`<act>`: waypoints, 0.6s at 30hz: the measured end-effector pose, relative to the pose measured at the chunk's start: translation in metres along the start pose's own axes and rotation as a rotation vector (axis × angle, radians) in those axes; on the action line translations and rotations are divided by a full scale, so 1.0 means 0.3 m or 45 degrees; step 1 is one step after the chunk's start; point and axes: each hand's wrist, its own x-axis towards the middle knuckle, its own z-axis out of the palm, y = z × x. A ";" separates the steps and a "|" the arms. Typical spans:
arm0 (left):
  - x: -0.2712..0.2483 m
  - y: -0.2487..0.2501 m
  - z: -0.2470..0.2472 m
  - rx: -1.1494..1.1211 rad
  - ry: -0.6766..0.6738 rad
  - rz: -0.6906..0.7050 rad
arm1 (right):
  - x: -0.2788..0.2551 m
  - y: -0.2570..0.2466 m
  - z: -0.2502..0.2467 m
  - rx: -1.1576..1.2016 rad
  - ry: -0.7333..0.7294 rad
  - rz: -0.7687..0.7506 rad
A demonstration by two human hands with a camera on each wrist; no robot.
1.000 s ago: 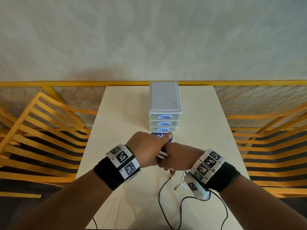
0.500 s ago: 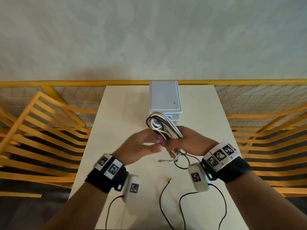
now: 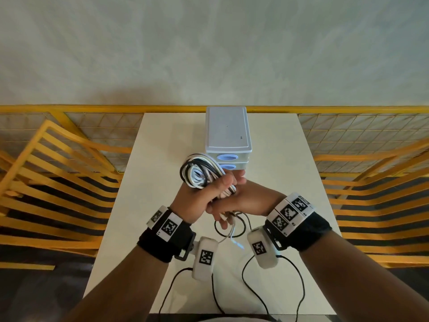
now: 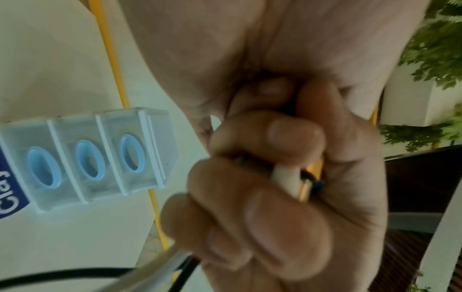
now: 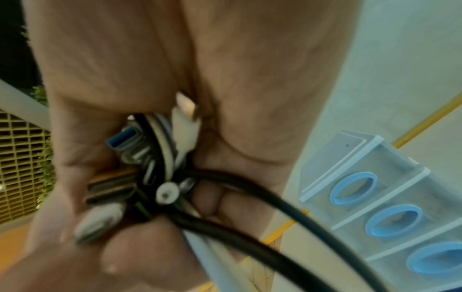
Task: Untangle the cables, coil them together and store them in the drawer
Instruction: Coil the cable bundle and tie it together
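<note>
A coil of black and white cables (image 3: 197, 174) is held above the table, just in front of the white drawer unit (image 3: 228, 133). My left hand (image 3: 214, 190) wraps its fingers round the coil's lower part. My right hand (image 3: 242, 197) grips the same bundle from the right and underneath. Loose cable ends (image 3: 229, 227) hang below the hands. In the left wrist view my fingers (image 4: 275, 142) curl over a white plug (image 4: 287, 177). The right wrist view shows several plugs (image 5: 150, 168) and a black cable (image 5: 250, 189) bunched in my palm. The drawers (image 5: 375, 199) look closed.
The drawer unit stands at the back middle of the cream table (image 3: 162, 159). Yellow railings (image 3: 58, 182) flank the table on both sides. Black wires from the wrist cameras (image 3: 274, 287) trail over the near part of the table.
Both hands rose from low in front of the drawers, lifting the coil into view. Since half a second ago my left hand has closed round the bundle.
</note>
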 end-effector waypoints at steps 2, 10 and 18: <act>0.005 0.012 -0.020 0.116 0.117 0.104 | -0.006 0.027 -0.009 -0.004 0.002 0.041; 0.000 0.085 -0.160 0.472 0.012 0.135 | -0.044 0.128 -0.023 -0.078 -0.019 0.109; -0.008 0.085 -0.186 0.954 -0.154 -0.006 | -0.058 0.181 -0.038 -0.287 0.042 0.233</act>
